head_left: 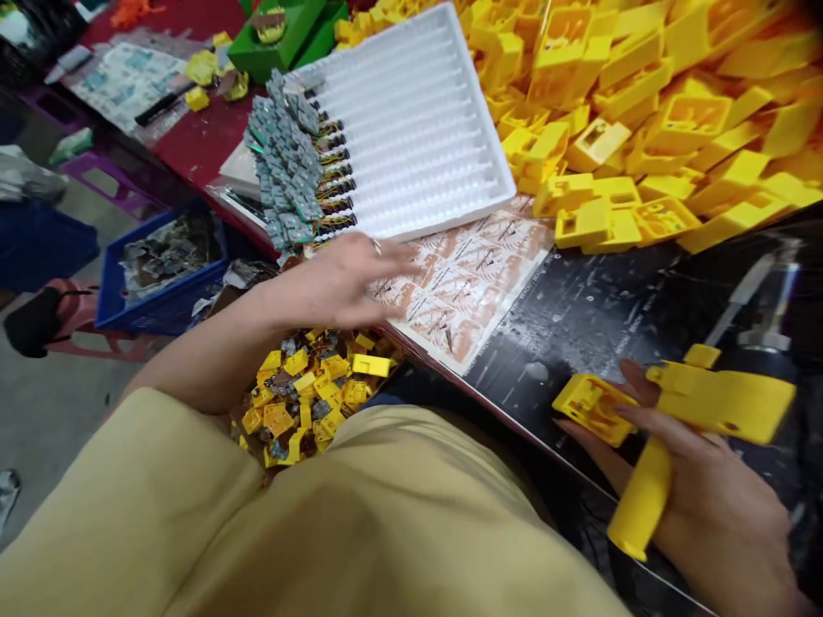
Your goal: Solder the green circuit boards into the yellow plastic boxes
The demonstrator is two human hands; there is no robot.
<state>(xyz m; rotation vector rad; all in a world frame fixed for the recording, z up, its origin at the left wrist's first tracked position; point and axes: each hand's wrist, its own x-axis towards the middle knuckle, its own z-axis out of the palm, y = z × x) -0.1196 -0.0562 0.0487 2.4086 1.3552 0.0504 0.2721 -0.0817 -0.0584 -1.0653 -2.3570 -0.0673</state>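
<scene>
My left hand (351, 278) reaches over a brown-and-white printed sheet (463, 296), fingers stretched out and holding nothing. It is near the lower edge of a white ribbed foam tray (417, 128), beside a pile of grey parts with coloured wires (283, 158). At the right, my right hand (700, 488) grips a small open yellow plastic casing (595, 407) between its fingers. A yellow pistol-shaped tool (723, 398) with a dark collar and metal front lies across that hand, its handle in front of the palm. Whether the hand also grips the tool is unclear.
Many yellow casings (597, 141) are heaped at the back right of the black work surface (533, 343). Below my left arm, more yellow pieces (309, 390) fill a container. A blue crate (145, 300) and green bins (276, 38) stand at the left and back.
</scene>
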